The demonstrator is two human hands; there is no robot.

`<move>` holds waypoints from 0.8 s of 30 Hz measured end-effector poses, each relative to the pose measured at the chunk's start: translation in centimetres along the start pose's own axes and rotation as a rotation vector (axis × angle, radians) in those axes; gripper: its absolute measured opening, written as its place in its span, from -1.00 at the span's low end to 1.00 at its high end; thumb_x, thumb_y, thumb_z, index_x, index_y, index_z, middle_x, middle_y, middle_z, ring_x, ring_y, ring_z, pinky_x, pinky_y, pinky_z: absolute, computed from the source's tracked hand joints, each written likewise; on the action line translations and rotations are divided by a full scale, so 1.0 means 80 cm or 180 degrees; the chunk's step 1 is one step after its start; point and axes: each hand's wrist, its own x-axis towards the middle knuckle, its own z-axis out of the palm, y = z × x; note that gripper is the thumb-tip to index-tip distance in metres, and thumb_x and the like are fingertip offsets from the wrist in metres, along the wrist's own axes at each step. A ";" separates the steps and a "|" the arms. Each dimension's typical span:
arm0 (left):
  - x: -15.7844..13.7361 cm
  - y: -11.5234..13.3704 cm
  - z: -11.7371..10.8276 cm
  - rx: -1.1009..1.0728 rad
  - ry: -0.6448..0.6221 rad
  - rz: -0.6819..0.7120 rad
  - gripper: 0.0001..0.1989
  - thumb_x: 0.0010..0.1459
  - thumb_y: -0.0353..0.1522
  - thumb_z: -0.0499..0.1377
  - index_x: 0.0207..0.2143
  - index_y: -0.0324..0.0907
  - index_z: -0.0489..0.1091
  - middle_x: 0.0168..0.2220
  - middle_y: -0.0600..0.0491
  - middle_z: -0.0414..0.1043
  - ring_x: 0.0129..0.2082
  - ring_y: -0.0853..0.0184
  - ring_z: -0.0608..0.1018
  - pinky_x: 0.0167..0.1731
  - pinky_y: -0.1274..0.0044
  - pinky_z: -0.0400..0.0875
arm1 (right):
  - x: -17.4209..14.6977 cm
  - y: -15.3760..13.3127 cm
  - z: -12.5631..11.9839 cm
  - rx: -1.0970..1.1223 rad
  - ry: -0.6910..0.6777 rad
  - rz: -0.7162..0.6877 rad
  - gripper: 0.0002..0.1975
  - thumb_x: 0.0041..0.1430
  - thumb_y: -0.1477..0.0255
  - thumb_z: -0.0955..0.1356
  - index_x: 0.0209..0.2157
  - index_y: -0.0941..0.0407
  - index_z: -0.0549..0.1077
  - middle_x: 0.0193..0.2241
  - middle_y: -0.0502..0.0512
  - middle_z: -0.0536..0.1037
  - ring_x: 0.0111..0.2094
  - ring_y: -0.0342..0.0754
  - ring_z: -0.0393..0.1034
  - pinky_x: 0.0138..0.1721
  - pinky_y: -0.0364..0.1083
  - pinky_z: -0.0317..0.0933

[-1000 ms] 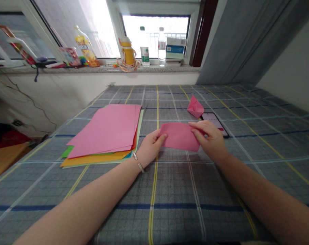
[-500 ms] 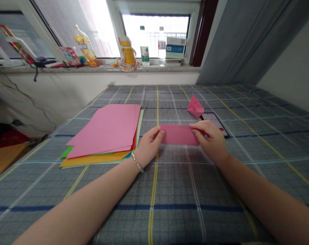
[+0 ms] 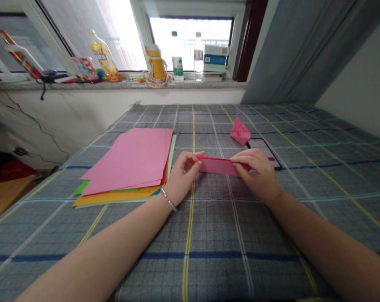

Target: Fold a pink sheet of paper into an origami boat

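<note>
A folded strip of pink paper [image 3: 219, 166] is stretched between my two hands, above the checked cloth. Its top edge shows a darker pink line where layers meet. My left hand [image 3: 185, 171] pinches the strip's left end between thumb and fingers; a silver bracelet is on that wrist. At the other end, my right hand [image 3: 255, 170] grips the paper, thumb in front and fingers over the top edge. Just beyond my right hand lies a phone [image 3: 265, 150], partly covered by it. A folded pink paper shape [image 3: 240, 132] stands against the phone's far corner.
To the left lies a stack of coloured paper [image 3: 130, 161], pink on top with orange and green below. Checked cloth [image 3: 215, 235] covers the surface. Bottles, a yellow flask [image 3: 157, 65] and boxes [image 3: 215, 58] line the windowsill. A grey curtain [image 3: 290, 50] hangs at right.
The pink paper now appears narrower from top to bottom, its upper edge tipped or folded so the layers show. My right fingers have shifted slightly left along the top edge.
</note>
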 end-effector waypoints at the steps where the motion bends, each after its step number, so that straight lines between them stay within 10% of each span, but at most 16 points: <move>1: 0.000 0.003 0.000 0.0109 -0.0004 -0.0048 -0.86 0.17 -0.29 0.13 -0.35 -0.18 0.28 -0.04 -0.05 0.46 -0.05 0.29 0.49 0.01 0.42 0.29 | 0.000 -0.001 0.000 -0.0009 -0.0005 0.0012 -0.87 0.16 0.48 0.32 -0.29 0.00 0.50 -0.31 0.03 0.57 -0.23 -0.02 0.41 -0.12 0.05 0.26; 9: 0.002 0.005 -0.001 0.0616 0.0168 -0.0497 -0.72 0.10 -0.17 0.18 -0.32 -0.20 0.51 -0.31 0.03 0.55 -0.24 0.25 0.53 -0.13 0.44 0.36 | 0.000 -0.004 0.000 0.0054 0.0117 0.0291 -0.97 0.13 0.43 0.36 -0.37 0.03 0.47 -0.25 0.08 0.52 -0.16 0.01 0.40 -0.07 0.08 0.26; 24: -0.002 0.008 0.008 0.0236 0.0676 -0.0619 -0.73 0.02 -0.26 0.25 -0.22 -0.19 0.54 -0.20 0.00 0.56 -0.16 0.24 0.53 -0.04 0.39 0.37 | -0.003 0.014 0.007 0.0765 -0.0072 0.1283 -0.86 0.11 0.30 0.35 -0.44 0.05 0.49 0.01 0.13 0.44 0.03 0.06 0.32 0.10 0.17 0.13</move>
